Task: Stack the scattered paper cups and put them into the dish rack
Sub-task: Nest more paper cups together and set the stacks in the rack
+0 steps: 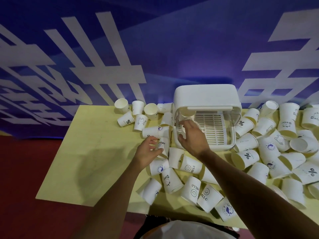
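Observation:
Several white printed paper cups lie scattered over the yellow table point(89, 152). The white dish rack point(231, 144) stands at the back with its lid point(207, 95) raised and its slatted tray bare. One cup point(187, 116) sits inside at the rack's back left corner. My right hand point(191, 137) hovers over the rack's left front wall, fingers apart and holding nothing. To the left of the rack my left hand point(148, 150) curls its fingers and thumb around a "HELLO" cup point(163, 145), which lies among other cups.
A dense pile of cups point(276, 149) fills the table right of the rack. More cups point(138, 116) stand or lie at the back left, and others point(191, 188) lie between my forearms. The table's left half is bare. A blue banner wall rises behind.

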